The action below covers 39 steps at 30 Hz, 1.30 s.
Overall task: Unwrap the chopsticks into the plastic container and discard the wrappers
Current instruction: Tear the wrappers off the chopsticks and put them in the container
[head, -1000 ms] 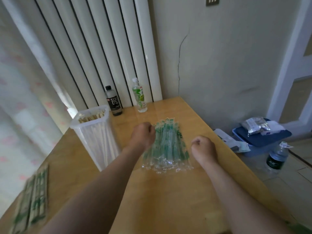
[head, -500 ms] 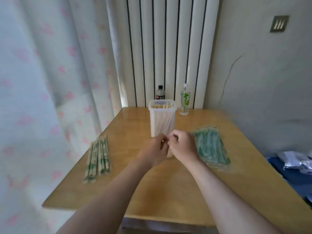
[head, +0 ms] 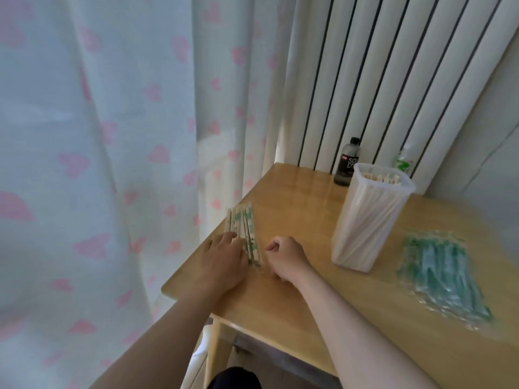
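A small pile of wrapped chopsticks (head: 242, 221) in green-printed sleeves lies near the left edge of the wooden table (head: 295, 293). My left hand (head: 222, 261) rests on the near end of that pile, fingers stretched over it. Just right of the pile, my right hand (head: 286, 256) sits on the table with its fingers curled and nothing in it. The tall clear plastic container (head: 370, 220) stands further right, holding several bare chopsticks upright. A heap of empty clear-and-green wrappers (head: 441, 276) lies to the right of the container.
A dark bottle (head: 346, 162) and a clear bottle with a green label (head: 403, 164) stand at the back of the table against the white radiator (head: 379, 80). A white curtain with pink hearts (head: 112, 164) hangs just left of the table edge.
The view has swung left. Both hands moved from in front of the container to the wrapped chopsticks at the left edge; my left hand now lies on the pile.
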Tool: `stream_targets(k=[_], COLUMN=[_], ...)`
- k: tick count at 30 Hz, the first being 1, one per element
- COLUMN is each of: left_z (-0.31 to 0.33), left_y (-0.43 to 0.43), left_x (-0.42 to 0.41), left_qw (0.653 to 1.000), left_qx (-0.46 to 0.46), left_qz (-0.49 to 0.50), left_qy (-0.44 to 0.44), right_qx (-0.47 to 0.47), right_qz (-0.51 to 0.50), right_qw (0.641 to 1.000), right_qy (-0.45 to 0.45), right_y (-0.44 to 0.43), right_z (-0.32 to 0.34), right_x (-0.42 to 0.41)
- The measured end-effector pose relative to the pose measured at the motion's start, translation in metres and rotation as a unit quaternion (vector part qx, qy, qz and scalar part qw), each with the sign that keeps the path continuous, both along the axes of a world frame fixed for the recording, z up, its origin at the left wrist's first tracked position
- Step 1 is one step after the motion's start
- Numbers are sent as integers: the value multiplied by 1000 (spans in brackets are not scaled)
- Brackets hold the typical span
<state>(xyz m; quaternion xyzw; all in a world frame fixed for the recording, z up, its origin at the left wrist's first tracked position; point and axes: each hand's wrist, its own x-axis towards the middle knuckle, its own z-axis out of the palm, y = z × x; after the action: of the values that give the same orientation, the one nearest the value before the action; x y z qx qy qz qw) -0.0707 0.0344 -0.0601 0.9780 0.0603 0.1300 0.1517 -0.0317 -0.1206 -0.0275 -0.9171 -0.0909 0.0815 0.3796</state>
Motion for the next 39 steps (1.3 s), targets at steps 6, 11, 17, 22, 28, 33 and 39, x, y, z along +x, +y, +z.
stream_targets(k=[6,11,17,22,28,33,39], left_z=[-15,-21,-22,-19,-18,-16,2], left_y=[2,5,5,6,5,5,-5], left_x=[5,8,7,4,4,3,1], left_qw=[1000,1000,999,999,999,998,994], left_qx=[-6,-19,-23,-20,-22,-46,-2], left_qz=[-24,-22,-25,-33,-29,-28,-47], left_qy=[11,5,6,6,2,-17,-101], right_qx=[-19,-43,-53,27,175,267,437], right_qz=[-35,-31,-17,-46,-103,-119,-67], right_qw=[999,998,998,997,973,948,861], right_qy=[1,15,43,59,110,129,252], right_y=[11,15,20,15,6,-2,-45], right_z=[-18,-18,-15,-15,-12,-11,20], right_x=[6,4,3,3,2,2,-11])
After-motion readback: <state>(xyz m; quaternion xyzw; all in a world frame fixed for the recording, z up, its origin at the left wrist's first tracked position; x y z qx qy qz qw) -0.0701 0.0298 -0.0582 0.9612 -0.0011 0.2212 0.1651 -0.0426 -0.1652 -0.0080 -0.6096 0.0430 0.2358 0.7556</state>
